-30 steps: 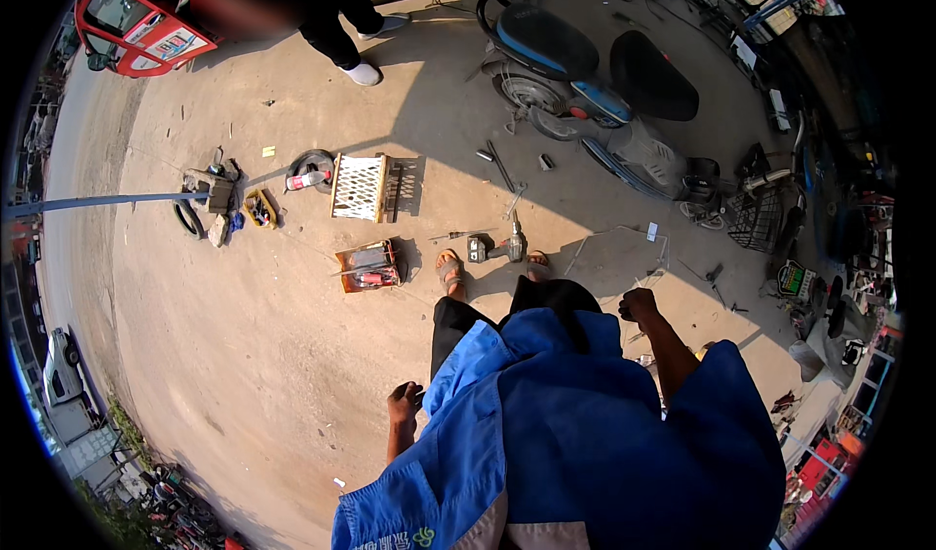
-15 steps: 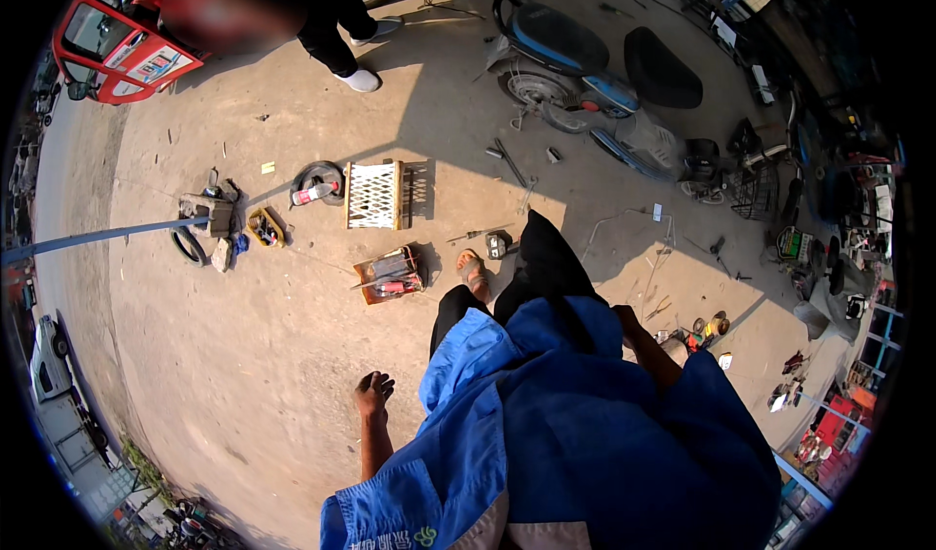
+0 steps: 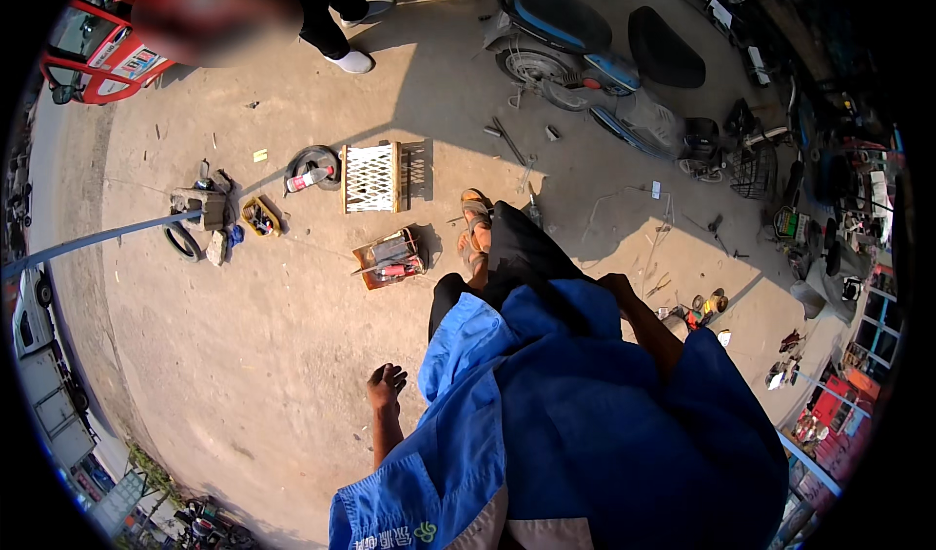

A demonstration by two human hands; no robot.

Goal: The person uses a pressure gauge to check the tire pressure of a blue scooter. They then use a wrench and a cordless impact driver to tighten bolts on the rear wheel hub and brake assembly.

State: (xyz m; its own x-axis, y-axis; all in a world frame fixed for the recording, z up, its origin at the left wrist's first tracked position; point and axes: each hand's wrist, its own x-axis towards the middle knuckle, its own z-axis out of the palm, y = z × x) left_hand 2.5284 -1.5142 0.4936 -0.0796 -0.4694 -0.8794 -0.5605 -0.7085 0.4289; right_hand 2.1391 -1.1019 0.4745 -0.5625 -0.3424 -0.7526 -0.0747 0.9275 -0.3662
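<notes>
Left grip (image 3: 386,384) hangs loosely spread, nothing held. Right grip (image 3: 616,285) is half hidden by blue jacket (image 3: 585,423); state cannot be told. Red tool tray (image 3: 390,257) lies on ground ahead.

A: Where are the hands hanging in relation to the body?

B: The left hand (image 3: 386,386) is hanging at the person's left side, over bare ground; the right hand (image 3: 615,285) is lying at the right hip, against the jacket (image 3: 585,423).

A: What is lying ahead of the feet?

B: The open toolbox (image 3: 392,259) is sitting just left of the sandalled foot (image 3: 475,216). Beyond it, the lattice crate (image 3: 371,176) is standing, with the tyre (image 3: 312,168) touching its left side. Further left, the small tray (image 3: 260,216) is lying near a rubber ring (image 3: 182,243).

A: And to the right?

B: The scooter (image 3: 575,38) is standing far ahead on the right; small parts (image 3: 700,308) are lying just right of the right hand.
</notes>
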